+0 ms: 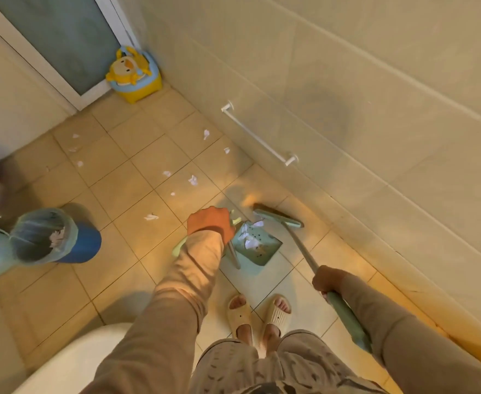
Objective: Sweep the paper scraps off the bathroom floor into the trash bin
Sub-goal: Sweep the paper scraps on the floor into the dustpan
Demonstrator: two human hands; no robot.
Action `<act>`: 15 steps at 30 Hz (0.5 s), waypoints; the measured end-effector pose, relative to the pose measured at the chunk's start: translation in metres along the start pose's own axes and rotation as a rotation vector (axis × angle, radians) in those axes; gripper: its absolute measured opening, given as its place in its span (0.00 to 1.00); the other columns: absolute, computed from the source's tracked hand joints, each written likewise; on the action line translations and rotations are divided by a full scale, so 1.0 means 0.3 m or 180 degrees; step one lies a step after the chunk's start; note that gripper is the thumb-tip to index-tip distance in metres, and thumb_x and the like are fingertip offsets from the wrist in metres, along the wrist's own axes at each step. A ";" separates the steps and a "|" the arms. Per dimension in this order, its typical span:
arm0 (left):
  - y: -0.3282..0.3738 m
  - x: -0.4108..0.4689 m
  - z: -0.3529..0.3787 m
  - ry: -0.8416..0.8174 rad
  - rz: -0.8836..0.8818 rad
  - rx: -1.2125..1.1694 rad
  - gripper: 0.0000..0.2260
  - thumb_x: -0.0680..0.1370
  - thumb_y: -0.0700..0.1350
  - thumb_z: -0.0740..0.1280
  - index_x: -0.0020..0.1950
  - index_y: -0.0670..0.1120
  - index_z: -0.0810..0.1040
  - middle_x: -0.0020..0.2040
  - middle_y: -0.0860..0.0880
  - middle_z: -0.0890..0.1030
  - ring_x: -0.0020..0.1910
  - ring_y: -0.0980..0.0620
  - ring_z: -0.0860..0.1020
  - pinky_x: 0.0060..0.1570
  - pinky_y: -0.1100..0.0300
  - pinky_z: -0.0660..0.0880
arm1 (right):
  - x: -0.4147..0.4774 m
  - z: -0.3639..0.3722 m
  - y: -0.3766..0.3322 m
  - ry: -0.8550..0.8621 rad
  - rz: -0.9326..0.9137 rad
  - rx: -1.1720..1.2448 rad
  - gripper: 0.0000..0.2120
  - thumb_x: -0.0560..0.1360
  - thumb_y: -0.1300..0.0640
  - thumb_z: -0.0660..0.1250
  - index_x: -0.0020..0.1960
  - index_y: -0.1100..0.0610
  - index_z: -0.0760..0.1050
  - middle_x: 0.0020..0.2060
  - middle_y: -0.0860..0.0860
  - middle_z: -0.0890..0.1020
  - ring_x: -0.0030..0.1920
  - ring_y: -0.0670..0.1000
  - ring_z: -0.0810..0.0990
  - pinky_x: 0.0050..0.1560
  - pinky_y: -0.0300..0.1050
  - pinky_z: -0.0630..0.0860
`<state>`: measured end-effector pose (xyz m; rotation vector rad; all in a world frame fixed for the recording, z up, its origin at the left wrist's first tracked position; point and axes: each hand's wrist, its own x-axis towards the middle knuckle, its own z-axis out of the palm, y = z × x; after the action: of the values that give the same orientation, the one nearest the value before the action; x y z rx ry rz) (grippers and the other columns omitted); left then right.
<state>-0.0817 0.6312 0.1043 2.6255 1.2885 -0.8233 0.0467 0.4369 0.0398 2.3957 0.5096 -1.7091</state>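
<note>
My left hand grips the handle of a pale green dustpan that sits on the tiled floor and holds white paper scraps. My right hand grips the long handle of a green broom, whose head lies on the floor just beyond the dustpan, near the wall. Several more paper scraps lie scattered over the tiles further out. The trash bin, blue with a bag liner, stands at the left.
A child's yellow and blue potty stands in the far corner by the glass door. A white towel rail runs along the right wall. A white toilet rim is at bottom left. My feet in slippers stand behind the dustpan.
</note>
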 end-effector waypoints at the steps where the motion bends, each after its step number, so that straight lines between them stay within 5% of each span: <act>1: -0.001 0.004 -0.002 -0.0007 -0.0020 0.0005 0.15 0.78 0.52 0.59 0.57 0.45 0.77 0.55 0.45 0.81 0.54 0.44 0.79 0.48 0.57 0.72 | -0.007 0.025 0.013 -0.0105 0.0016 -0.0067 0.16 0.78 0.63 0.54 0.63 0.68 0.68 0.33 0.53 0.73 0.29 0.47 0.70 0.29 0.36 0.67; 3: -0.002 0.010 -0.011 -0.0012 -0.0050 -0.0012 0.14 0.77 0.51 0.60 0.57 0.45 0.77 0.55 0.45 0.81 0.54 0.44 0.79 0.46 0.57 0.71 | -0.021 0.051 0.042 -0.0319 0.0090 -0.0050 0.07 0.75 0.65 0.55 0.43 0.65 0.69 0.27 0.52 0.73 0.28 0.49 0.73 0.27 0.37 0.69; 6: -0.005 0.014 -0.019 -0.0077 -0.0101 -0.0080 0.14 0.77 0.51 0.60 0.57 0.45 0.78 0.55 0.45 0.81 0.54 0.44 0.79 0.47 0.57 0.72 | -0.049 -0.009 0.076 -0.0606 0.0148 0.0395 0.13 0.72 0.67 0.55 0.29 0.62 0.66 0.12 0.50 0.72 0.19 0.48 0.72 0.22 0.36 0.68; 9: -0.002 0.004 -0.019 -0.0143 -0.0123 -0.0127 0.15 0.76 0.50 0.61 0.57 0.45 0.78 0.55 0.45 0.81 0.54 0.45 0.79 0.49 0.57 0.73 | -0.105 -0.131 0.116 -0.0685 0.0117 0.1131 0.26 0.74 0.66 0.57 0.17 0.61 0.71 0.12 0.52 0.71 0.17 0.48 0.71 0.20 0.33 0.67; 12: 0.005 -0.016 -0.008 -0.0163 -0.0120 -0.0143 0.15 0.77 0.50 0.61 0.57 0.44 0.78 0.54 0.45 0.81 0.54 0.45 0.79 0.48 0.57 0.73 | -0.143 -0.182 0.110 -0.0591 -0.0074 0.1398 0.30 0.75 0.67 0.57 0.15 0.59 0.71 0.12 0.51 0.71 0.13 0.47 0.69 0.18 0.29 0.65; 15: 0.013 -0.038 0.009 -0.0145 -0.0112 -0.0158 0.14 0.77 0.49 0.60 0.57 0.44 0.78 0.54 0.45 0.81 0.54 0.45 0.79 0.48 0.57 0.72 | -0.153 -0.155 0.045 -0.0238 -0.0131 0.0738 0.20 0.74 0.66 0.58 0.23 0.60 0.67 0.09 0.48 0.69 0.10 0.44 0.68 0.19 0.30 0.66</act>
<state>-0.0856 0.6198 0.1072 2.5380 1.3294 -0.8397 0.0793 0.4307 0.0977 2.4768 0.3707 -1.9656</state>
